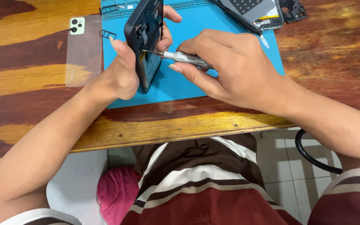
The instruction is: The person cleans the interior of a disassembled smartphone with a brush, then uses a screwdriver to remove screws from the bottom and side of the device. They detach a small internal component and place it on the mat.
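In the head view, the left hand [123, 68] is closed around a dark phone frame [144, 39], holding it tilted on its edge above the blue repair mat [230, 77], thumb on the near side and fingers wrapped over the far side. The right hand [226, 66] pinches a slim silver precision screwdriver [186, 58] between thumb and fingertips, its tip set against the open inner face of the frame, near the upper middle. The step in hand looks like the working of a small screw inside the phone body; whether it is being loosened or tightened cannot be told. The next move calls for keeping the tip square in the screw head, the frame held steady, and light turning pressure so the bit does not slip. On the wooden table [30, 54] to the left lies a clear back cover with a pale green camera block [83, 50]; just beside it, at the mat's edge, sits a small card tray [107, 34]. At the top right lie other phone parts [267, 16], partly cut off.
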